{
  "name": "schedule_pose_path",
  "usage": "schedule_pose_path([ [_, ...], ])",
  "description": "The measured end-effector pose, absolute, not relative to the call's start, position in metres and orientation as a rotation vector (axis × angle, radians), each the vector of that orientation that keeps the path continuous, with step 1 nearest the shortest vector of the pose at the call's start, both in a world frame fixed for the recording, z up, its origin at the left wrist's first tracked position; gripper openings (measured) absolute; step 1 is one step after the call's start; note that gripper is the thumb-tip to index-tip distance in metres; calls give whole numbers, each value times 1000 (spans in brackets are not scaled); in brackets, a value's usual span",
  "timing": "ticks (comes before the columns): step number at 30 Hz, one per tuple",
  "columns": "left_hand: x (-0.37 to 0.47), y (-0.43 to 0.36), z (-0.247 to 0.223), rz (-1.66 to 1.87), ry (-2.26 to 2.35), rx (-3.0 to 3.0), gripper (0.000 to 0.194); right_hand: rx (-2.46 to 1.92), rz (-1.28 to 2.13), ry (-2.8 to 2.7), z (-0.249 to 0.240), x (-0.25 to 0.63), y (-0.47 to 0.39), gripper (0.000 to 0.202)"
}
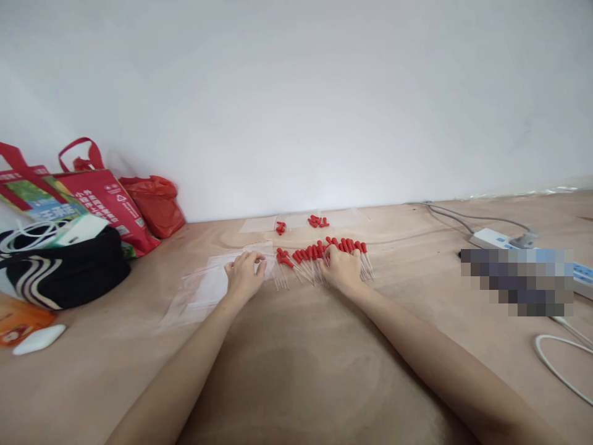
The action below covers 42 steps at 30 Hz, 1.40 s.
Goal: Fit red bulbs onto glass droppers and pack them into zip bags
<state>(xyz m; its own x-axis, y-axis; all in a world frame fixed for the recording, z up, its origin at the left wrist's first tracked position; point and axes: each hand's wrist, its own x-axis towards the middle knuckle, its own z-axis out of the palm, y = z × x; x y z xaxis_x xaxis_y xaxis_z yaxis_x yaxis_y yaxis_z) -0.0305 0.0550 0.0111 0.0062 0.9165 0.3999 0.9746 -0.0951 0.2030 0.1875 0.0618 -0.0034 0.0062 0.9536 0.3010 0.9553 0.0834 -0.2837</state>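
Observation:
A row of droppers (303,254) with red rubber bulbs and thin clear stems lies on the wooden table, stems toward me. My right hand (343,267) is over the right part of this row, its fingers bent down around the bulbs and closed on a dropper; the fingertips are partly hidden. Just left of the row, my left hand (245,275) hovers at a stack of clear plastic bags (208,284). Its fingers are curved and apart, with nothing seen between them. Behind the row lie loose red rubber bulbs (317,220) and a smaller bulb group (280,228).
Flat clear sheets (257,225) lie by the wall (296,111). At left stand a red shopping bag (106,204), a red plastic bag (155,207) and a black pouch (78,272) with cables. At right are a power strip (491,238), a blurred-out object (519,281) and a white cable (551,338).

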Motion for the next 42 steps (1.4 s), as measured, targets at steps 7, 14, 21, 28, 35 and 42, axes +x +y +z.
schedule_pose_path([
  [7,-64,66,26,-316,-2217,-2161,14,-1548,165,-2129,-1,152,46,22],
  [14,-67,65,30,-175,-2149,-2394,19,-1561,190,-2188,-4,110,46,21],
  [21,-55,60,28,-107,-2172,-2345,14,-1753,225,-2109,-5,104,50,26],
  [28,-58,64,28,-207,-2321,-2309,17,-1828,302,-2075,-2,102,50,26],
  [35,-53,64,37,-631,-2276,-2149,18,-1750,253,-2090,-3,131,39,25],
  [42,1,39,-1,-992,-1553,-2468,22,-1402,124,-2146,-16,207,18,16],
])
